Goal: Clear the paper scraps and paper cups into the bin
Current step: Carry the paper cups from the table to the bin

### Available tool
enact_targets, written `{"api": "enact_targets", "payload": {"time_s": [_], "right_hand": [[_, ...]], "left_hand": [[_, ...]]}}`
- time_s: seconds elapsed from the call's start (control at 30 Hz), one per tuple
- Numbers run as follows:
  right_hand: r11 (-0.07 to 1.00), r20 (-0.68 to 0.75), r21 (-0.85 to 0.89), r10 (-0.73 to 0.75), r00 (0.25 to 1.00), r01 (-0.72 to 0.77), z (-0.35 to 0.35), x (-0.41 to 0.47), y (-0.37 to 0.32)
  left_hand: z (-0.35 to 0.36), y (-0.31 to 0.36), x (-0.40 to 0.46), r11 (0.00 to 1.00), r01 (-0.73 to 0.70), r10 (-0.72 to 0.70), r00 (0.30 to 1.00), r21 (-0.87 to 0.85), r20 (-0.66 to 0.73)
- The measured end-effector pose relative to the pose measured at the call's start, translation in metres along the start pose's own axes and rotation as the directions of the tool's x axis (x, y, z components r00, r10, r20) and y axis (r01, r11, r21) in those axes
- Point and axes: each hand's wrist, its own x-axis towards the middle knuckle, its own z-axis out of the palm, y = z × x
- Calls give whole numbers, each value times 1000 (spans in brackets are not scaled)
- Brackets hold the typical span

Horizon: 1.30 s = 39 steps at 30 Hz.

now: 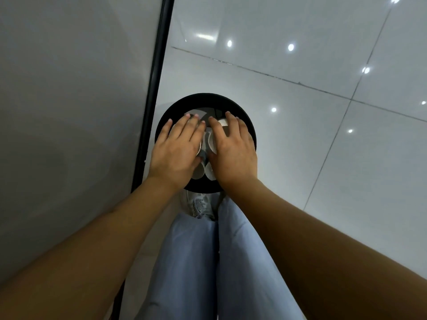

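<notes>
A round black bin (231,105) stands on the floor just in front of my feet. Both my hands are over its mouth, palms down. My left hand (180,146) lies with straight fingers on white paper cups (199,173) inside the bin. My right hand (231,148) lies flat beside it on more white cups (210,142); a cup rim (223,121) shows under its fingers. A grey paper scrap (196,112) lies deeper in the bin, past my fingertips. Most of the cups are hidden under my hands.
A grey wall panel (69,100) with a black vertical edge strip (157,65) runs along the left, almost touching the bin. Glossy white floor tiles (312,135) spread to the right. My grey shoe (199,204) and blue trouser legs (208,273) are right behind the bin.
</notes>
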Motion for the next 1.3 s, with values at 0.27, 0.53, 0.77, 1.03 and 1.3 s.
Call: {"api": "enact_targets", "payload": {"time_s": [0.27,0.53,0.77,1.03,1.3], "right_hand": [[995,65,55,84,994,-88,-75,-63,0],[966,56,83,242,969,-246,-242,-185,-15],[901,-104,150,424,900,-408,-354,-316,22],[757,-84,362,607,790,-543,-418,-451,140],[636,-164,504,734,659,-584,-488,-545,328]], "left_hand": [[-63,19,-76,991,72,-70,997,-109,22],[-231,82,-155,996,-78,80,997,-49,20],[-362,182,-200,940,-314,315,949,133,11],[-429,351,-227,810,-547,555,832,210,26],[-465,598,-209,704,-647,671,741,294,21]]}}
